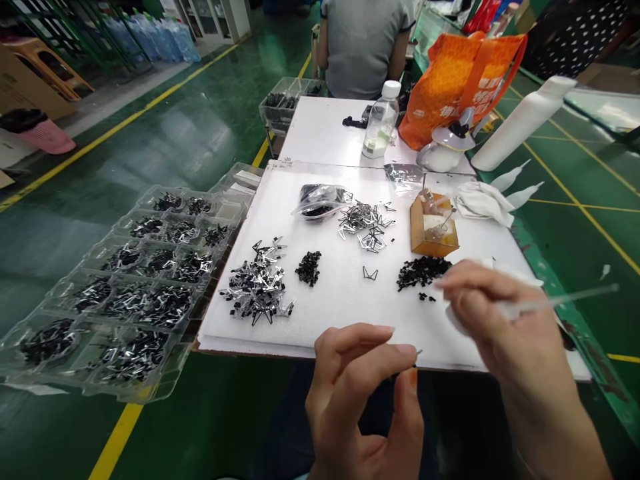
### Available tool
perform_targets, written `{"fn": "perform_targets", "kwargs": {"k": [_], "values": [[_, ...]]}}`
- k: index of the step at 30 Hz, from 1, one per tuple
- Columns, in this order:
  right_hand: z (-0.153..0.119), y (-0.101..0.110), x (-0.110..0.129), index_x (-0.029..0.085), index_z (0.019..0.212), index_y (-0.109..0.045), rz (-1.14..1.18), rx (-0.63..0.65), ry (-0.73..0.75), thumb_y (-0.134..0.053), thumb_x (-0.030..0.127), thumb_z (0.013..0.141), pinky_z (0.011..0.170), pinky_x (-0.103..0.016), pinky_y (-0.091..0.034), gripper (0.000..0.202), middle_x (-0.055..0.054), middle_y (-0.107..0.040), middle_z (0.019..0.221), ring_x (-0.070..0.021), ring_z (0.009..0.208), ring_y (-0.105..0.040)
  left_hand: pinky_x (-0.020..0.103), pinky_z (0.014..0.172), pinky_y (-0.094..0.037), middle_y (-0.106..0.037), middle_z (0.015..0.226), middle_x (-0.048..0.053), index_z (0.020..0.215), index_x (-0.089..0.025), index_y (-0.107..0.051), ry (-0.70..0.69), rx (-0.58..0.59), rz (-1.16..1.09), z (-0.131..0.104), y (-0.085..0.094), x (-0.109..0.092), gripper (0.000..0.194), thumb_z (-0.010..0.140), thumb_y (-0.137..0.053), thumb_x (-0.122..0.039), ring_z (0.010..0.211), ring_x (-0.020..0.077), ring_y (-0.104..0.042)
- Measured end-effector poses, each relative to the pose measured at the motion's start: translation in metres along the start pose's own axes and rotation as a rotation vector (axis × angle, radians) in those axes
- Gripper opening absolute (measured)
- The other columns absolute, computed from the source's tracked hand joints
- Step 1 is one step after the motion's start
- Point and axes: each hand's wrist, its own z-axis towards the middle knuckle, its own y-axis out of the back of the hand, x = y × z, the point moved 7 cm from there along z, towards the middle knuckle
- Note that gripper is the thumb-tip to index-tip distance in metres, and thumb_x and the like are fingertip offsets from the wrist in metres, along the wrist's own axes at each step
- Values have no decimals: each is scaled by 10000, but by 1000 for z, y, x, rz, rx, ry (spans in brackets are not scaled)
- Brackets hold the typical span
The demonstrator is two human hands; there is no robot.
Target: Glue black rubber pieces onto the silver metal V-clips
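Note:
My left hand is at the front edge of the white work surface, thumb and forefinger pinched. From the fingertips pokes the tip of a small thin metal piece; the rest is hidden. My right hand, blurred by motion, is closed around a thin translucent white plastic stick, which looks like a dropper and points right. Beyond that hand lies a pile of small black parts. A single bent metal clip lies mid-surface, between a smaller black pile and the larger one.
Left of the table stands a divided clear tray of clips. Two clip piles, a plastic bag and a wooden box are on the surface. Behind are a bottle, an orange bag and a seated person.

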Motion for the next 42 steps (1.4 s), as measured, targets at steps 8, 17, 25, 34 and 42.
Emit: {"fn": "perform_targets", "kwargs": {"k": [8, 17, 25, 34, 42], "values": [[-50, -25, 12, 314, 909, -773, 145, 184, -13, -723, 351, 988, 552, -224, -480, 100, 4, -603, 810, -130, 667, -588, 230, 754, -651, -705, 1083, 50, 1089, -244, -738, -77, 26, 39, 1, -6, -5, 410, 806, -689, 48, 941, 163, -715], [-65, -30, -4, 264, 858, -707, 236, 102, -126, -721, 380, 981, 572, -241, -435, 169, -4, -537, 814, -146, 697, -522, 279, 764, -671, -702, 1127, 60, 1164, -269, -778, -94, 85, 96, -2, -8, -6, 472, 821, -698, 44, 940, 184, -722], [-73, -29, -15, 257, 880, -694, 295, 20, -135, -724, 319, 974, 621, -250, -443, 116, -21, -535, 844, -164, 745, -513, 316, 781, -661, -705, 1134, 52, 1148, -276, -771, -118, 91, 168, -2, -11, -5, 418, 837, -705, -6, 884, 172, -746], [-74, -28, -7, 257, 856, -687, 271, 12, -76, -732, 320, 973, 618, -249, -446, 141, -7, -516, 808, -160, 738, -514, 340, 783, -663, -683, 1134, 46, 1119, -277, -782, -115, 90, 148, -1, -10, -6, 421, 833, -707, 23, 785, 139, -727], [-77, -24, -20, 252, 896, -690, 328, 12, -174, -721, 315, 993, 608, -245, -399, 121, -8, -521, 866, -138, 731, -507, 255, 857, -607, -667, 1214, 44, 1201, -220, -762, -95, 177, 79, -1, -12, -2, 440, 851, -698, 40, 1004, 143, -702]]}}
